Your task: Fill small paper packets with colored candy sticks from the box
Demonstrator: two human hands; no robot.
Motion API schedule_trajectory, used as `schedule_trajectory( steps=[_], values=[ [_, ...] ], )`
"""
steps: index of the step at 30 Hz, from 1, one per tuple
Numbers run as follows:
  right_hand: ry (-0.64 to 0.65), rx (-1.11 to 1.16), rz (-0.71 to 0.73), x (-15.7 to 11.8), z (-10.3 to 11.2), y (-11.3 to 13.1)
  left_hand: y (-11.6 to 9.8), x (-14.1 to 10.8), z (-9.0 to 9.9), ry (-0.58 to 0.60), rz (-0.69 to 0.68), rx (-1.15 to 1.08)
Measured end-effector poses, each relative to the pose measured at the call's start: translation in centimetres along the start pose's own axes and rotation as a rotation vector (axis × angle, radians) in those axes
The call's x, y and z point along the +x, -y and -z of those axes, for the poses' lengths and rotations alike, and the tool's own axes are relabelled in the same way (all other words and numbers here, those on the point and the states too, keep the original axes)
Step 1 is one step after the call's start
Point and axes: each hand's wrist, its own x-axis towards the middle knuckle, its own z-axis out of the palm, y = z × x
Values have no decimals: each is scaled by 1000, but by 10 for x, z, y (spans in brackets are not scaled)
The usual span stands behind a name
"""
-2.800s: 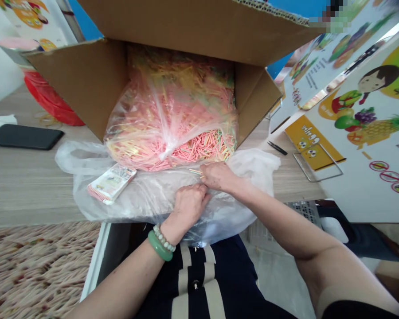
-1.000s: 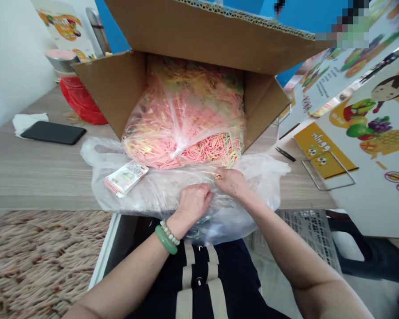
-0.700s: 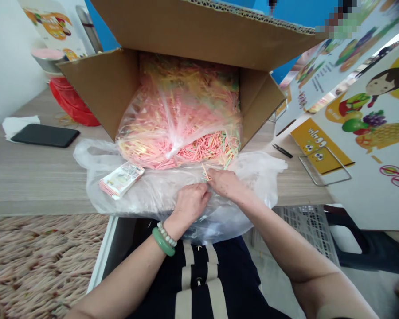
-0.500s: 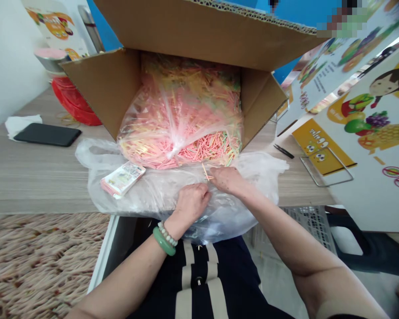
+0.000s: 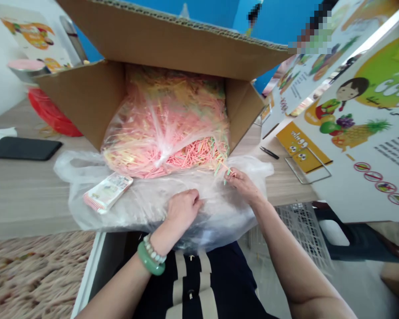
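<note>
My right hand (image 5: 244,185) pinches a few thin coloured sticks (image 5: 228,172), pink and green, by the lower right corner of a clear plastic bag (image 5: 142,133). That bag bulges with similar pink, yellow and green sticks (image 5: 199,152) and lies in an open cardboard box (image 5: 244,108) tipped towards me. My left hand (image 5: 184,206) is closed, resting low over a white translucent plastic sheet or bag (image 5: 146,201) spread at the table edge. Whatever its curled fingers hold, if anything, is hidden. Left of it lies a small stack of printed packets (image 5: 108,192).
A black phone (image 5: 25,148) and a red plastic bag (image 5: 51,110) are on the left of the table (image 5: 26,190). Black tweezers (image 5: 269,153) lie near the printed white boxes (image 5: 352,146) at right. A grey plastic crate (image 5: 301,235) is below the table edge.
My right hand has shifted rightwards along the bag's front edge, and green sticks now show at its fingers. My left hand stays closed, a little farther from it. The camera view has turned right.
</note>
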Motion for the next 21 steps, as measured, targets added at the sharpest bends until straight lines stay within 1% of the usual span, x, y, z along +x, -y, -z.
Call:
schedule_trajectory(
  steps=[2, 3, 5, 8, 10, 12, 13, 15, 17, 19, 21],
  values=[
    [20, -82, 30, -4, 4, -6, -8, 2, 11, 48, 17, 33],
    [30, -160, 39, -5, 6, -8, -13, 3, 16, 47, 3, 67],
    [10, -347, 51, -6, 7, -9, -24, 7, 20, 3, -75, 148],
    [-85, -602, 73, -10, 7, -5, -40, 18, 16, -69, -239, 192],
    [-145, -733, 98, -14, 6, -1, -48, 27, 11, -147, -310, 201],
    [-182, -825, 170, -18, 3, 5, -53, 36, 7, -235, -382, 261],
    [-185, -850, 214, -20, 1, 8, -54, 41, 7, -257, -415, 305],
    [-130, -860, 270, -23, -4, 12, -51, 49, 7, -226, -446, 372],
    [-35, -811, 228, -24, -7, 15, -43, 56, 7, -168, -410, 354],
    [4, -674, 147, -23, -9, 16, -31, 61, 8, -171, -352, 228],
    [-54, -425, 89, -19, -13, 18, -19, 63, 9, -250, -302, 42]
  ],
)
